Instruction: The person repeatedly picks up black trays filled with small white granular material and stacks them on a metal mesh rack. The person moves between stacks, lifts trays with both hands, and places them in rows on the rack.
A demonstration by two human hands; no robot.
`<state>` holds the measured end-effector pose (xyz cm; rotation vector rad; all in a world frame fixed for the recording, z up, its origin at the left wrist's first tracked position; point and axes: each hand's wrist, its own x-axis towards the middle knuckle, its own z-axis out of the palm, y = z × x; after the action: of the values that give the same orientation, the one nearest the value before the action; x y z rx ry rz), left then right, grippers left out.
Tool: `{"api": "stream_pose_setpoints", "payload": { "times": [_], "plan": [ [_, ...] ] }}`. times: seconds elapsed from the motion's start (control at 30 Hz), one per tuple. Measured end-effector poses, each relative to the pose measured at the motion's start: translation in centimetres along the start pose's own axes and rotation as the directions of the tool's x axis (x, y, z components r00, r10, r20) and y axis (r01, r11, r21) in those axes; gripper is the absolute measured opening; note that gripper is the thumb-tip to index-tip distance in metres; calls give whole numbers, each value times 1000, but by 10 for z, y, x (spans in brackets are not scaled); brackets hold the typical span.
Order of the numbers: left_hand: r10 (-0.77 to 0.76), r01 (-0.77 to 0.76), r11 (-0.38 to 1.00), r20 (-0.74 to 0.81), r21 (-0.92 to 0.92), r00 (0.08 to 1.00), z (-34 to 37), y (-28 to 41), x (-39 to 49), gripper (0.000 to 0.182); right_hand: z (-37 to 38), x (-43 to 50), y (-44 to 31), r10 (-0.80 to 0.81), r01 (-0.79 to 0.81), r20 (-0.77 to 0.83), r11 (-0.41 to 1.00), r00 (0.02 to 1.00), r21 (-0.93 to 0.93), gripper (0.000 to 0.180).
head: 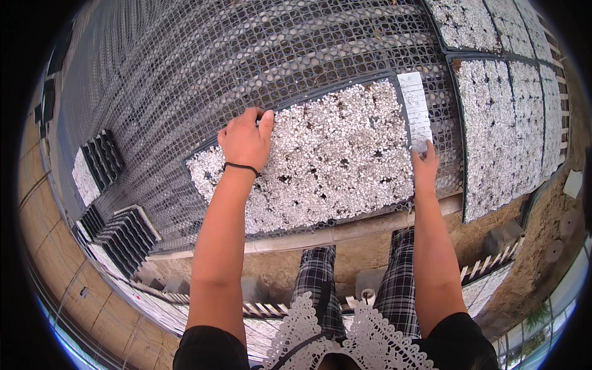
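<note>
A dark plastic seedling tray (323, 152), covered with white granules with small dark holes showing among them, lies tilted in the view on a mesh bench before me. My left hand (247, 138) grips its far rim left of the middle, fingers over the edge and thumb raised on top; a dark band circles that wrist. At the tray's right edge is my right hand (425, 166), its thumb on the rim and a finger at the lower end of a white paper strip (416, 111) that bears handwriting. Whether these fingers pinch the strip or just touch it is unclear.
More granule-covered trays (490, 134) stand side by side on the right. Stacked black trays (127, 238) are at the lower left, with another stack (101, 162) above them. The bench's pale near edge (296, 240) runs before my legs. Grey blocks (370, 280) stand on the soil.
</note>
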<state>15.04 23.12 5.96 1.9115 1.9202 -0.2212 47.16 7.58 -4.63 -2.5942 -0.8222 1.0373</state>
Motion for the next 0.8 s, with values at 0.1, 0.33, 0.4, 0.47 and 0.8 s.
{"api": "stream_pose_setpoints", "payload": {
  "times": [0.1,0.33,0.4,0.47,0.8],
  "plan": [
    [-44,44,999,-59,-2,997,13,-33,-5,44,28,-15,-15,9,-12,27,995,1000,98,63],
    [-125,149,988,-365,37,923,43,-46,-52,40,55,-11,3,80,-111,268,989,960,101,76],
    [-468,443,882,-429,-162,773,59,-57,-103,41,50,-9,15,34,-85,376,989,926,120,76],
    [-829,707,558,-336,-435,448,81,-114,-155,49,66,-17,5,74,-95,469,995,880,21,68],
    [-753,-88,-657,658,-749,19,80,-145,-223,35,70,1,-121,-263,172,660,964,704,201,49]
  ]
}}
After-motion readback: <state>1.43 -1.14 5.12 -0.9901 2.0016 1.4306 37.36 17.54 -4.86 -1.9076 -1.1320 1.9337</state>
